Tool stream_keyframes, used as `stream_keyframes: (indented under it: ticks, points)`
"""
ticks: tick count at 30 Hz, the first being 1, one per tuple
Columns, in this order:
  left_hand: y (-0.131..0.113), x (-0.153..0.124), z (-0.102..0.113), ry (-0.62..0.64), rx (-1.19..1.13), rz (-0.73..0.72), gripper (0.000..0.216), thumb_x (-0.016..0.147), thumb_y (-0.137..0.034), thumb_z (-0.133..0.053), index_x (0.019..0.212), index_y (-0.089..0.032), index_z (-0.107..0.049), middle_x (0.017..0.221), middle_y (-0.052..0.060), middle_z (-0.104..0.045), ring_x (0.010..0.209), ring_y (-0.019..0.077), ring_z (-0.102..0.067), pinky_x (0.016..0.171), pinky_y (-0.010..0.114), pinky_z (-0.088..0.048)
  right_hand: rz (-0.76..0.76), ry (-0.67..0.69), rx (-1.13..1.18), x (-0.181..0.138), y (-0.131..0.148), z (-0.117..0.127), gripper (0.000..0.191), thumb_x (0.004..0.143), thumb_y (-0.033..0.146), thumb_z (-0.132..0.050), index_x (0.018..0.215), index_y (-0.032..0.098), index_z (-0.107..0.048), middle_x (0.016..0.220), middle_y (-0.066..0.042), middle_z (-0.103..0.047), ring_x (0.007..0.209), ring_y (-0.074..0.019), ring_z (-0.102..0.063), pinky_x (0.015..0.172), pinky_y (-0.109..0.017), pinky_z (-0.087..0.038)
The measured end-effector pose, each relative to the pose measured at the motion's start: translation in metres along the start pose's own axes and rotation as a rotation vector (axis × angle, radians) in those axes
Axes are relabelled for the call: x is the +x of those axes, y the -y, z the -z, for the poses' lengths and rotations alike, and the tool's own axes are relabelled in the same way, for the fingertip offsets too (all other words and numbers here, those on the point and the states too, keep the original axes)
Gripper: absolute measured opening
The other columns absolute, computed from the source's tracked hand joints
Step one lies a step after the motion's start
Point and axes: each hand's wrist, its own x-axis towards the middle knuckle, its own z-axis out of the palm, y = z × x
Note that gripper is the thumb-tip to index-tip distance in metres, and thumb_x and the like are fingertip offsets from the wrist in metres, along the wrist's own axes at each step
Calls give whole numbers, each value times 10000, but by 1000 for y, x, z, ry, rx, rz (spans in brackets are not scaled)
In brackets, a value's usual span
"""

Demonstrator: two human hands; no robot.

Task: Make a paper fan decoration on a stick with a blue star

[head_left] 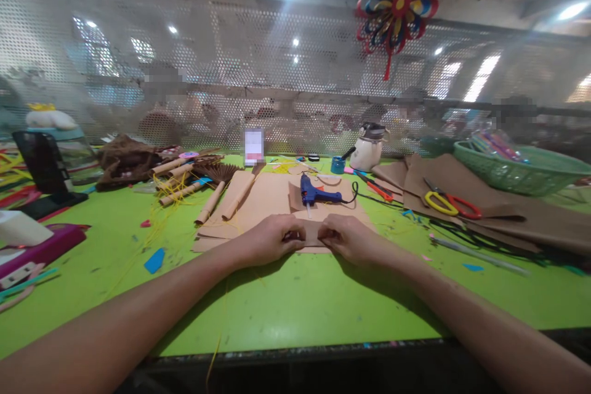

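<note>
Both my hands rest on a small brown paper piece point(311, 232) at the middle of the green table point(295, 301). My left hand point(272, 239) pinches its left end with curled fingers. My right hand point(351, 237) pinches the right end the same way. The piece lies on a stack of brown paper sheets point(258, 203). A blue glue gun point(311, 192) lies just behind my hands on that stack, its cord trailing right.
Rolled paper tubes point(231, 194) and a folded fan lie at the left back. Yellow-and-red scissors point(446, 203) sit on brown sheets at right, beside a green basket point(521, 172). A white jug point(369, 146) and perforated screen stand behind. Scraps litter the table.
</note>
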Motion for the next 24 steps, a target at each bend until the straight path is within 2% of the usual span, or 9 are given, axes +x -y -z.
stream_keyframes:
  ticks: [4, 8, 12, 15, 18, 21, 24]
  points:
    - [2, 1, 2, 21, -56, 81, 168, 781, -279, -488, 726, -152, -585, 665, 0, -553, 617, 114, -463, 580, 211, -331, 104, 29, -36, -4, 0, 7, 127, 781, 192, -529, 844, 167, -637, 807, -54, -554, 723, -137, -485, 640, -242, -357]
    - [5, 4, 6, 57, -173, 211, 245, 772, -327, -470, 635, -140, -551, 582, -17, -503, 548, 101, -418, 525, 211, -307, 224, 10, -166, -2, 6, 4, 209, 845, 218, -457, 779, 158, -646, 781, -75, -542, 784, -162, -464, 674, -264, -350]
    - [8, 6, 11, 86, -249, 285, 264, 753, -352, -482, 626, -131, -550, 553, -28, -468, 515, 88, -379, 501, 214, -288, 250, -46, -299, 0, 6, -4, 199, 850, 229, -452, 820, 148, -632, 776, -76, -546, 723, -153, -453, 616, -258, -330]
    - [6, 5, 13, 71, -273, 315, 272, 772, -364, -465, 693, -125, -569, 586, -12, -505, 519, 93, -405, 489, 214, -298, 245, -77, -276, -1, 4, -5, 173, 839, 210, -469, 892, 159, -626, 753, -60, -543, 653, -129, -450, 566, -236, -320]
    - [1, 4, 12, -24, -218, 237, 315, 829, -369, -402, 768, -128, -595, 658, 20, -554, 580, 111, -464, 536, 223, -352, 250, -124, -179, -1, 1, -2, 158, 809, 178, -504, 900, 165, -633, 723, -48, -548, 636, -123, -463, 556, -224, -334]
    - [-4, 3, 9, -148, -54, 42, 266, 838, -331, -429, 852, -160, -632, 776, 46, -588, 712, 133, -502, 647, 246, -389, 253, -206, -60, 2, -2, 0, 157, 795, 128, -493, 834, 156, -642, 712, -45, -588, 661, -126, -497, 593, -227, -365]
    - [-6, 4, 5, -183, 111, -88, 218, 833, -255, -450, 856, -175, -651, 764, 48, -582, 735, 136, -491, 661, 243, -387, 234, -237, 40, 4, -4, 0, 162, 793, 118, -486, 812, 155, -642, 714, -37, -621, 649, -117, -517, 598, -223, -380]
